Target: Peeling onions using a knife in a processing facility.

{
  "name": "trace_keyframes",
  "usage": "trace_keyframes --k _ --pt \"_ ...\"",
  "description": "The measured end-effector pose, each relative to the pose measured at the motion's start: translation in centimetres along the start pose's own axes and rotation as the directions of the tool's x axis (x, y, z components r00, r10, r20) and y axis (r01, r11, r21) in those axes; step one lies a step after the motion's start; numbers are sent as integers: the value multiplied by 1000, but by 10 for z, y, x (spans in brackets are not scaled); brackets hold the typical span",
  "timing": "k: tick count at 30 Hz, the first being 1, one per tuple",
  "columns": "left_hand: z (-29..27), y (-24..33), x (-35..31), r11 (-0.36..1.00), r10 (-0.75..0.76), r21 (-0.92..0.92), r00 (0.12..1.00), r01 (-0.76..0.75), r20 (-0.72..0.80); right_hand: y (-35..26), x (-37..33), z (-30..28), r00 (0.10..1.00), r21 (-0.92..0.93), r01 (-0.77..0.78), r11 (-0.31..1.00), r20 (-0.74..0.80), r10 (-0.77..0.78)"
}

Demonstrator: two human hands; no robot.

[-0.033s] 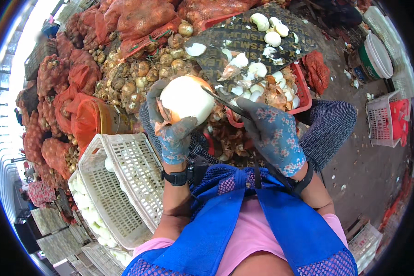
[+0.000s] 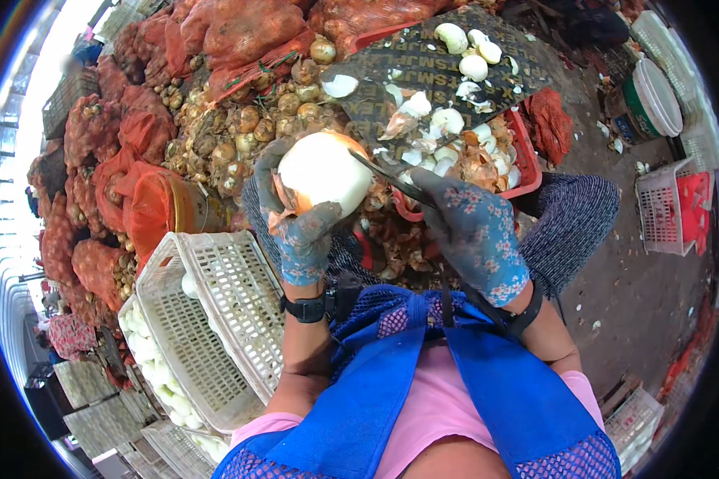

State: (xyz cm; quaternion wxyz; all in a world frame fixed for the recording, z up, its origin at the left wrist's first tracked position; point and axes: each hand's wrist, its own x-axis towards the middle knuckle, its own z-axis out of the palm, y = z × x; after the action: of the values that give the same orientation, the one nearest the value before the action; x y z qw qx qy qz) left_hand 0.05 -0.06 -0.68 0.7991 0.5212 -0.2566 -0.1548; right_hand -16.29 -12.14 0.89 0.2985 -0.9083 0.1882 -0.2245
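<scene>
My left hand [image 2: 302,231], in a grey and blue flowered glove, is closed around a large onion [image 2: 327,172]. Most of the onion is bare and white; brown skin hangs by my left thumb and a strip of it shows at the top right. My right hand [image 2: 471,227], gloved alike, grips a knife [image 2: 391,177] whose dark blade reaches the onion's upper right side. The knife's handle is hidden in my fist. Below and beyond my hands, a red basket [image 2: 526,156] holds onion skins and white peel pieces [image 2: 487,144].
Several peeled onions [image 2: 473,67] lie on a dark printed sheet [image 2: 375,76] ahead. Unpeeled onions [image 2: 248,120] and red mesh sacks [image 2: 252,36] pile up at the far left. A white plastic crate [image 2: 208,351] stands at my left, and a lidded bucket [image 2: 655,100] at the far right.
</scene>
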Motion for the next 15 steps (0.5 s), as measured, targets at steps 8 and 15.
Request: trace_keyframes --k 8,15 --pt "3 -26 -15 854 -280 -449 960 262 29 5 -9 39 989 7 7 1000 -145 -6" --pt "-3 -40 -14 237 -418 -886 865 397 276 5 1 21 965 375 -200 905 -82 247"
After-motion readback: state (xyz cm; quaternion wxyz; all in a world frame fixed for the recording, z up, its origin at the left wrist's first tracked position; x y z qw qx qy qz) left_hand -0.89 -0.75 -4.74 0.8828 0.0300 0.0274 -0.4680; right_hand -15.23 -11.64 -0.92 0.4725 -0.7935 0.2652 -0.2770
